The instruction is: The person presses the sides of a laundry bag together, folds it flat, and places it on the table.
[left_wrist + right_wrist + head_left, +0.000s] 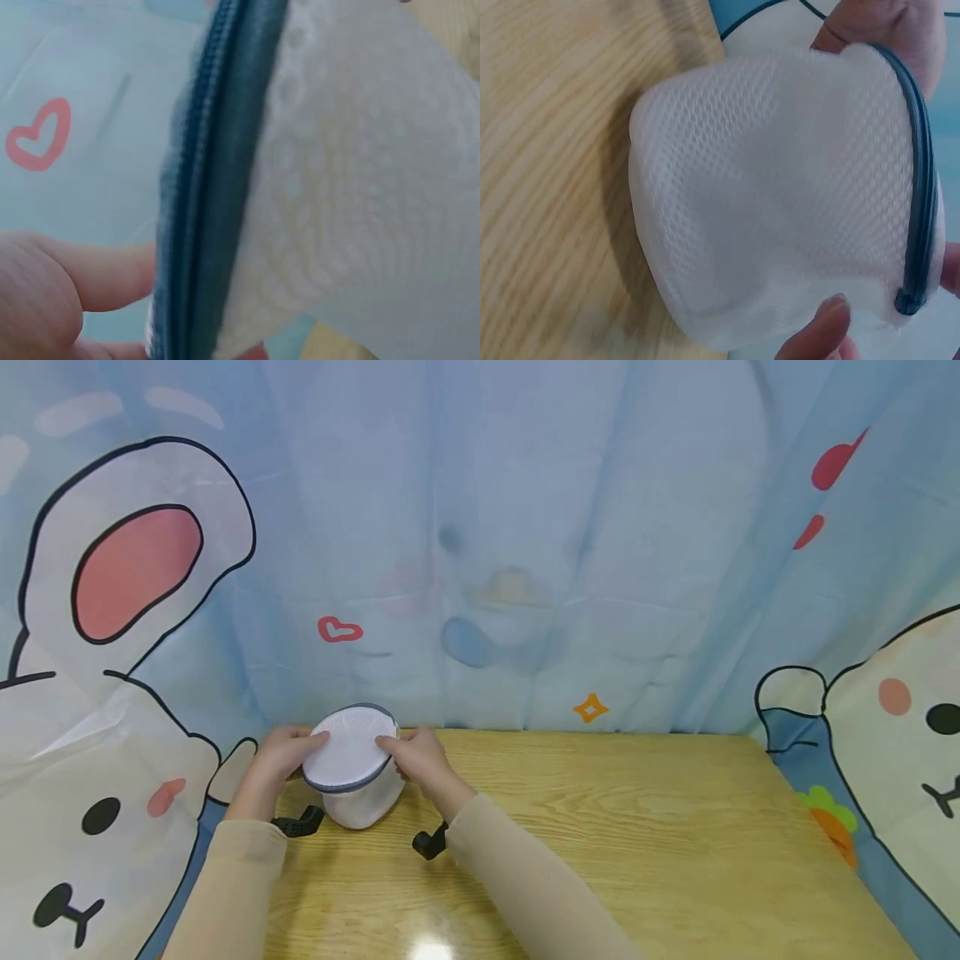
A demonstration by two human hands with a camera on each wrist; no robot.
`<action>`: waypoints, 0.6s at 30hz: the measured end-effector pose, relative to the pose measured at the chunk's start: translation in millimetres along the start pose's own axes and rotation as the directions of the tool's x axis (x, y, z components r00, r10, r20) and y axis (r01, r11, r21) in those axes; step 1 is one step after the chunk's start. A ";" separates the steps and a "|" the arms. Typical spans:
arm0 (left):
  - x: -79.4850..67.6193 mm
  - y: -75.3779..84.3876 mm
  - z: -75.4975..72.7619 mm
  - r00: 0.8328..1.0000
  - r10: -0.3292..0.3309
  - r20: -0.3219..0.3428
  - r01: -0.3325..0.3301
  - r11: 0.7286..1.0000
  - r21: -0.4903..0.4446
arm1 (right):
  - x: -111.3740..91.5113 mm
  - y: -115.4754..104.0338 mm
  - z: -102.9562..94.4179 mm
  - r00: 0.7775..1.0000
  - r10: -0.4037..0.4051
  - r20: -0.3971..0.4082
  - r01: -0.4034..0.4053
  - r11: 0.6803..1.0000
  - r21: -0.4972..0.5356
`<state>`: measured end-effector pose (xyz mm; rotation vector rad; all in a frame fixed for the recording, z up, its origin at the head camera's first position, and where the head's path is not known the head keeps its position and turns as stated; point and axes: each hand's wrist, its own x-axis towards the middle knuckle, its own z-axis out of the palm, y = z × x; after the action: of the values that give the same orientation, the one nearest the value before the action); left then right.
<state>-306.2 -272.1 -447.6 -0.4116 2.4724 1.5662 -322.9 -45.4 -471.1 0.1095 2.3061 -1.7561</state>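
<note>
A white mesh laundry bag with a round top and a dark blue-grey zipped rim is held tilted at the left of the table. My left hand grips the left side of the rim, thumb on the top panel. On the opposite side, my right hand pinches the edge with its thumb on top. The rim's zipper fills the middle of the left wrist view. In the right wrist view the bag's mesh body bulges out, and the zipper end shows near my right fingers.
The wooden table runs up to a light blue curtain with printed cartoon bears. Black camera mounts sit at the wrists, close to the bag.
</note>
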 end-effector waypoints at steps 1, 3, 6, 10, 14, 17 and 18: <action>-1.2 -1.5 0.1 1.000 -0.004 0.001 0.004 1.000 -0.002 | -2.1 0.7 0.0 1.000 0.015 0.005 -0.015 1.000 -0.003; -2.8 -3.9 0.6 1.000 -0.007 -0.003 0.007 1.000 -0.004 | -4.0 2.6 0.3 0.999 0.031 0.010 -0.031 0.999 0.011; -2.2 -7.3 0.8 1.000 -0.005 -0.019 0.006 1.000 0.010 | -3.6 5.2 2.3 0.998 0.052 0.019 -0.053 0.995 0.079; 0.3 -10.8 3.6 0.997 -0.015 -0.073 0.016 1.000 0.017 | -0.6 8.5 5.8 0.997 0.066 0.038 -0.071 0.984 0.166; 2.6 -13.1 7.8 0.992 -0.026 -0.123 0.028 0.999 0.018 | 1.5 11.3 7.7 0.996 0.070 0.050 -0.079 0.972 0.222; 4.5 -15.2 10.0 0.990 -0.026 -0.139 0.028 1.000 0.012 | 2.1 12.6 8.4 0.997 0.064 0.052 -0.075 0.971 0.227; 5.1 -15.9 10.5 0.989 -0.028 -0.144 0.030 1.000 0.009 | 2.3 13.0 8.7 0.997 0.060 0.053 -0.071 0.972 0.225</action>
<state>-305.6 -269.6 -467.2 -0.5757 2.5666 1.5624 -321.3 -50.3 -486.0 0.1808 2.0392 -1.9600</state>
